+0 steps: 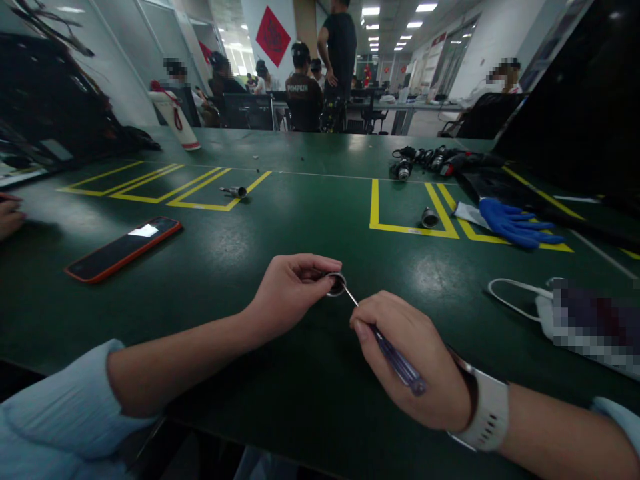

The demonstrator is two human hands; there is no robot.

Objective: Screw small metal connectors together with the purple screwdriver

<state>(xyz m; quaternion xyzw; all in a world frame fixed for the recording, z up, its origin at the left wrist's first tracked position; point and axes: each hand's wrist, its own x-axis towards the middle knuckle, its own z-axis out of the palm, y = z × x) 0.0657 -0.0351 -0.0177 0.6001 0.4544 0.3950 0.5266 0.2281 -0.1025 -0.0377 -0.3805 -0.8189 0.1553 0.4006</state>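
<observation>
My left hand [290, 290] pinches a small round metal part [336, 284] just above the green table [280, 200]. My right hand [415, 357], with a white watch on its wrist, grips a small screwdriver [387, 353] with a clear blue handle. The screwdriver's thin metal shaft points up and left, and its tip touches the metal part. Both hands are closed around what they hold, close together near the table's front edge.
A phone in a red case [123, 248] lies at the left. A metal cylinder [234, 191] and another [429, 217] lie by yellow tape boxes. A blue glove [517, 223], black parts [425, 160], a white cable [515, 297]. Another person's hand [9, 215] at far left; people sit behind.
</observation>
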